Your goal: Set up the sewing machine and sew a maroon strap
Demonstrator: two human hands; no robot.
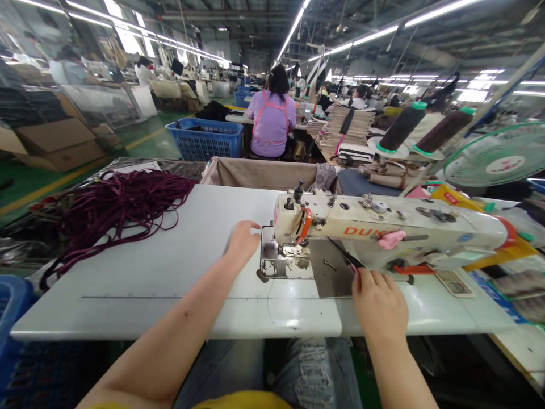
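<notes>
My left hand [244,245] rests on the white table at the left edge of the sewing machine's metal needle plate [272,267]. Its thumb and index finger are apart, and I see nothing between them. On the right, my right hand [378,298] is closed on a slim dark pointed tool [349,259] with a pinkish part near the fingers; its exact kind is unclear. The tool points towards the machine, over a grey-brown plate [334,284]. A small metal wrench [329,264] lies on that plate. Behind both hands stands the white sewing machine [413,227].
A tangle of maroon straps [128,199] covers the table's left end. Behind the table is a fabric-lined bin [255,173]. Thread cones [402,126] and a green fan [502,156] stand at right. A person in purple [271,122] sits ahead, beside a blue basket [206,139].
</notes>
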